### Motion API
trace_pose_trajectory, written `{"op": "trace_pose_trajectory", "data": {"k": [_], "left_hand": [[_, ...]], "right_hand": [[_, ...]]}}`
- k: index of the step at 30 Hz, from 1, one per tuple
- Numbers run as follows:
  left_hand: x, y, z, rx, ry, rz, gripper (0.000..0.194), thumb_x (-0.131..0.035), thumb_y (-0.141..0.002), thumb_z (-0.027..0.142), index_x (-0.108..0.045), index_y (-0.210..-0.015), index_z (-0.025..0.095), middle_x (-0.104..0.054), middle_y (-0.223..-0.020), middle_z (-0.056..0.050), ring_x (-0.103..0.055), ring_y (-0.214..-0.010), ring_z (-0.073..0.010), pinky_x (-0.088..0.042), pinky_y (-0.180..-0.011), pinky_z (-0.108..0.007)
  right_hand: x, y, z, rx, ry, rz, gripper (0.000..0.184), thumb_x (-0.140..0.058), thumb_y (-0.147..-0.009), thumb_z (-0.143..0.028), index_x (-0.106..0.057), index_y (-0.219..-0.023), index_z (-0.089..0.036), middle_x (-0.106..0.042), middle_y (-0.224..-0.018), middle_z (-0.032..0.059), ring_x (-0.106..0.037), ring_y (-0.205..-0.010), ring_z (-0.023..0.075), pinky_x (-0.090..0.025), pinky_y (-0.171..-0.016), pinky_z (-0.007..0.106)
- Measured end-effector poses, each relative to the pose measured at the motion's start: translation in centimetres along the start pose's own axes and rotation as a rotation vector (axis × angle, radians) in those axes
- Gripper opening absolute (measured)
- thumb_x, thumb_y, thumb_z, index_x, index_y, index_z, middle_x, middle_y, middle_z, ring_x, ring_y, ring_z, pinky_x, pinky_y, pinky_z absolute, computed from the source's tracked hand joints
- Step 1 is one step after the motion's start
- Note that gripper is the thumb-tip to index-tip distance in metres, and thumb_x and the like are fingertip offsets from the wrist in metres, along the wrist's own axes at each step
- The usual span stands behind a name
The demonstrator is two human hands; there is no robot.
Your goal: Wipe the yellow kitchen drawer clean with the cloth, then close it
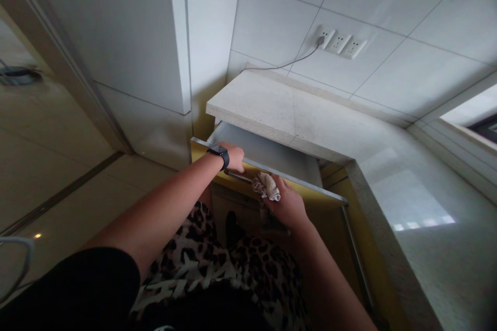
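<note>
Yellow-fronted drawer, open below the pale surface, with cloth pinched in the fingers of the right hand by the handle, left hand at the front edge, finger grip impossible to tell, and liable to trap fingertips if pushed shut carelessly.

Yellow-fronted drawer – partly open; patterned cloth – crumpled, at drawer's front.

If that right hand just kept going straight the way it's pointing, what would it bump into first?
Probably the yellow drawer front, just past the cloth that the right hand holds. Depth is hard to judge here, so they may already be touching.
</note>
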State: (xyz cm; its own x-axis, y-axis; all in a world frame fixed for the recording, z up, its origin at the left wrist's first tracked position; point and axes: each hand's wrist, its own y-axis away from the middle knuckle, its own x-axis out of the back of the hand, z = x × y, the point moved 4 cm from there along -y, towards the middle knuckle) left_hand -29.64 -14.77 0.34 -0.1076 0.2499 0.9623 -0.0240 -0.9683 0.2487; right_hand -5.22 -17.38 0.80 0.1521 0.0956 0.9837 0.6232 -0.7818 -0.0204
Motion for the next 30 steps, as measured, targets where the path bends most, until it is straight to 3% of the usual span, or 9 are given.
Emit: {"op": "trace_pose_trajectory", "data": {"k": [5, 10, 17, 30], "left_hand": [[0.7, 0.7, 0.3, -0.031, 0.01, -0.019, 0.068, -0.063, -0.065, 0.073, -0.077, -0.109, 0.023, -0.073, -0.112, -0.019, -0.068, -0.099, -0.039, -0.053, -0.081, -0.048], [1.2, 1.3, 0.5, -0.018, 0.024, -0.027, 0.06, -0.063, -0.069, 0.065, -0.077, -0.11, 0.023, -0.073, -0.113, -0.019, -0.068, -0.101, -0.0372, -0.053, -0.082, -0.045], [1.4, 1.5, 0.7, 0.003, 0.02, -0.046, 0.063, -0.061, -0.068, 0.071, -0.078, -0.107, 0.024, -0.072, -0.116, -0.018, -0.067, -0.105, -0.0362, -0.051, -0.086, -0.041], [0.6, 1.0, 0.6, 0.008, 0.027, -0.025, 0.064, -0.059, -0.069, 0.073, -0.078, -0.103, 0.023, -0.073, -0.112, -0.019, -0.068, -0.101, -0.0369, -0.052, -0.083, -0.043]], "right_hand": [[-0.9, 0.1, -1.7, 0.045, -0.066, 0.083, 0.049, -0.061, -0.09, -0.037, -0.045, -0.134, -0.025, -0.062, -0.131, 0.0074, -0.067, -0.1, 0.0241, -0.044, -0.077, 0.032], [-0.8, -0.6, -3.2, 0.044, -0.024, 0.03, 0.047, -0.059, -0.089, -0.038, -0.046, -0.132, -0.025, -0.065, -0.125, 0.0074, -0.068, -0.096, 0.0256, -0.044, -0.074, 0.032], [0.0, -2.3, -4.0, 0.081, -0.068, -0.073, 0.047, -0.059, -0.088, -0.043, -0.046, -0.129, -0.024, -0.072, -0.111, 0.008, -0.069, -0.098, 0.0284, -0.042, -0.076, 0.032], [0.5, -2.3, -5.4, 0.13, 0.108, -0.107, 0.051, -0.062, -0.084, -0.045, -0.046, -0.128, -0.026, -0.072, -0.108, 0.0066, -0.07, -0.093, 0.0271, -0.041, -0.069, 0.032]]}}
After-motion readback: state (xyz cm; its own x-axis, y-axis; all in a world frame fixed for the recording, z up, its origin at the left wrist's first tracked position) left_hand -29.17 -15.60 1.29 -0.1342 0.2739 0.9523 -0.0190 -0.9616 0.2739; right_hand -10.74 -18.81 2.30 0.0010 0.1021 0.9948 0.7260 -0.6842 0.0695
